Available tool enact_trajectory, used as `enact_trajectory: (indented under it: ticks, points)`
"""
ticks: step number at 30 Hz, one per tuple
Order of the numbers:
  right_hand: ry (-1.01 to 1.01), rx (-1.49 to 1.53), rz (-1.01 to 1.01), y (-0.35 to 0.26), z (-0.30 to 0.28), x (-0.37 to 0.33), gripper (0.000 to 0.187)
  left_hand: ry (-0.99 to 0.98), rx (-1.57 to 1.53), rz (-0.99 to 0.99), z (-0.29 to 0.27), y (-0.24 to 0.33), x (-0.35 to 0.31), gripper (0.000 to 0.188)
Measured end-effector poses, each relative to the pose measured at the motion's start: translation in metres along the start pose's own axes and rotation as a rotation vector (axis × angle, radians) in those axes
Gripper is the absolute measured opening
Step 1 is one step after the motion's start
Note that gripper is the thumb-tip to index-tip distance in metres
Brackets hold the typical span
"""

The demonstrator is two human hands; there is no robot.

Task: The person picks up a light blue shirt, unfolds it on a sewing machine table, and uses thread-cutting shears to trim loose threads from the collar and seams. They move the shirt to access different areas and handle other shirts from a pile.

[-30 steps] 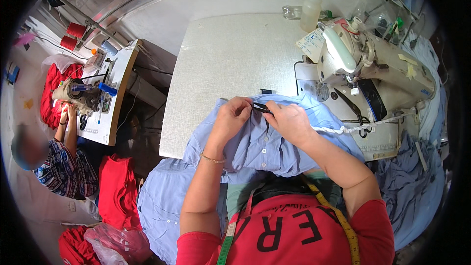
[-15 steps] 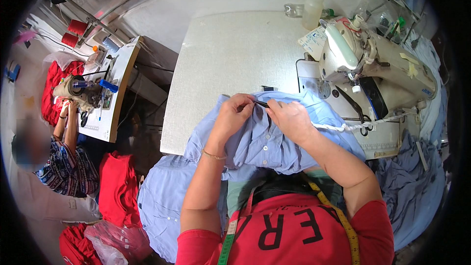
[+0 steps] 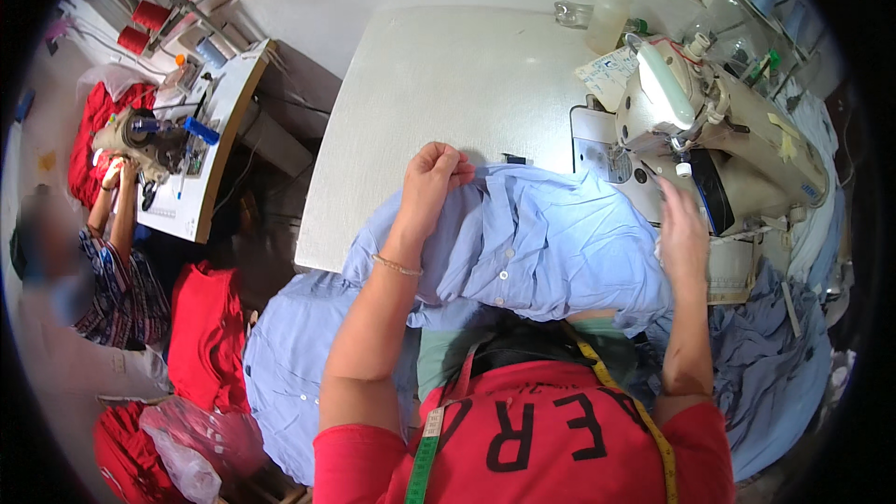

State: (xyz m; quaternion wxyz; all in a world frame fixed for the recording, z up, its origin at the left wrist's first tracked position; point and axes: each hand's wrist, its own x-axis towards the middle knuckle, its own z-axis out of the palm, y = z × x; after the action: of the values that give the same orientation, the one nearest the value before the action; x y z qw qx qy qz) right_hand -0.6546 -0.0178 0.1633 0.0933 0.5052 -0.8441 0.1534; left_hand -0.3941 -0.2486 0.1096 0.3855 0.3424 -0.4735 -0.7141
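A light blue buttoned shirt [image 3: 551, 252] lies bunched over the table's near edge and my lap. At its upper edge my left hand [image 3: 437, 175] is closed, fingertips pinching what looks like the cloth. My right hand [image 3: 684, 235] is off to the right, beside the sewing machine [image 3: 737, 131] and over the place of the dark scissors [image 3: 653, 173], of which only a part shows. Motion smears its fingers, so whether they grip anything is unclear.
The pale table [image 3: 429, 84] carries a small dark piece [image 3: 514, 159], a paper card [image 3: 607, 75] and a green-capped bottle [image 3: 612, 11]. More blue garments [image 3: 775, 355] hang at the right. At far left a person works at another sewing machine [image 3: 140, 140] near red cloth [image 3: 210, 336].
My right hand has left the shirt's edge and moved right to the scissors by the machine. The slim dark tool is no longer visible at the cloth. My left hand stays at the shirt.
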Motion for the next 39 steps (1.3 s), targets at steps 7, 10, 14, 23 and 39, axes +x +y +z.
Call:
enact_trajectory:
  ticks: [7, 10, 14, 23, 39]
  points:
    - [0.244, -0.051, -0.166, 0.022, 0.004, -0.007, 0.035, -0.034, 0.042, 0.006, -0.001, -0.004, 0.002, 0.013]
    - [-0.173, 0.857, -0.222, -0.055, 0.013, 0.001, 0.031, -0.049, 0.048, 0.021, 0.0, -0.003, 0.001, 0.013]
    - [-0.203, 0.868, -0.423, -0.132, 0.063, 0.029, 0.036, -0.036, 0.065, 0.037, 0.001, 0.0, 0.003, 0.014]
    - [-0.082, 0.713, -0.464, -0.133, 0.101, 0.043, 0.03, 0.318, 0.697, 0.35, -0.052, 0.059, -0.116, 0.025]
    - [-0.012, 0.679, -0.381, -0.118, 0.104, 0.051, 0.015, -0.046, 0.636, 0.02, -0.12, -0.158, -0.141, 0.038]
